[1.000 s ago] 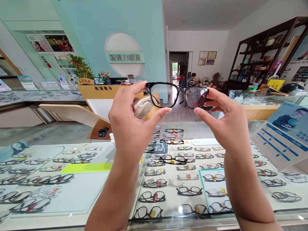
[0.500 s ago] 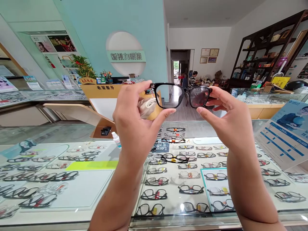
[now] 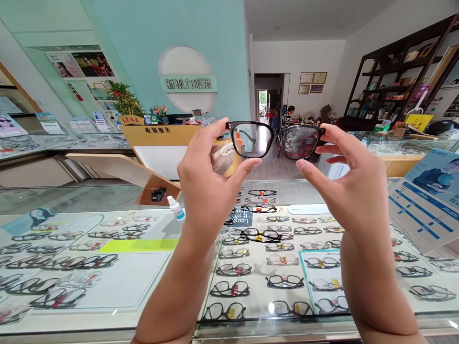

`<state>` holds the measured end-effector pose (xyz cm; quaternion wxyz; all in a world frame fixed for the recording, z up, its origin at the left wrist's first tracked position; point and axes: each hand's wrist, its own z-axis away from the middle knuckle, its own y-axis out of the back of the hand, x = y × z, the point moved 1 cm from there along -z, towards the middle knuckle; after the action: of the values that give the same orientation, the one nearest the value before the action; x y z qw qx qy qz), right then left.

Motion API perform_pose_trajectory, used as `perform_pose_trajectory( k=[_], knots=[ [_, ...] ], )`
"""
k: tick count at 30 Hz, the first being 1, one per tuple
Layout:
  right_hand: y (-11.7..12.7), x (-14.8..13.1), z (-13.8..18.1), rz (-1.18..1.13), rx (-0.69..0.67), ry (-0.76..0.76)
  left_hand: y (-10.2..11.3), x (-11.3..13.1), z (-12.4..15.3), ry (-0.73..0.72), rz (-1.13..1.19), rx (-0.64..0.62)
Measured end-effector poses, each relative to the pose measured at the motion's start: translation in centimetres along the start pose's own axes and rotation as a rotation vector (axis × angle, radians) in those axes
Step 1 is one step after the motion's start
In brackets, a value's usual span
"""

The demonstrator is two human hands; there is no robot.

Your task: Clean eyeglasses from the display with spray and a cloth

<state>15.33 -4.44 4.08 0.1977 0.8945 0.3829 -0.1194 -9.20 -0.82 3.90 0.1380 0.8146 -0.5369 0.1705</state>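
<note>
Held up at eye level above the glass counter is a pair of black-framed eyeglasses (image 3: 275, 131), its lenses facing me. My left hand (image 3: 211, 167) pinches the frame's left outer corner, with the thumb stretched below the left lens. A pale crumpled cloth (image 3: 223, 157) sits inside the left palm, partly hidden by that hand. At the other end, my right hand (image 3: 346, 172) grips the right outer corner, its thumb under the right lens. Past the left wrist stands a small white spray bottle (image 3: 175, 209) on the counter.
A glass display case (image 3: 258, 315) spans the front, with several rows of eyeglasses inside. On the right stands a blue-and-white printed sign (image 3: 426, 200); a wooden stand (image 3: 152, 193) is at the left. A person (image 3: 288, 117) is in the far background.
Both hands have shifted slightly right with the eyeglasses. The frame has turned a little, so the right lens shows wider. More of the spray bottle is visible.
</note>
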Motion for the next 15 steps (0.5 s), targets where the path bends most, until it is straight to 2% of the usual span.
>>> perform_pose_trajectory(
  k=[8, 15],
  knots=[
    [0.2, -1.5, 0.7, -0.067, 0.106, 0.049, 0.0, -1.3, -0.3, 0.047, 0.096, -0.034],
    [0.4, -2.5, 0.9, -0.205, 0.199, 0.043, -0.2, -1.2, -0.7, 0.105, 0.099, -0.051]
  ],
)
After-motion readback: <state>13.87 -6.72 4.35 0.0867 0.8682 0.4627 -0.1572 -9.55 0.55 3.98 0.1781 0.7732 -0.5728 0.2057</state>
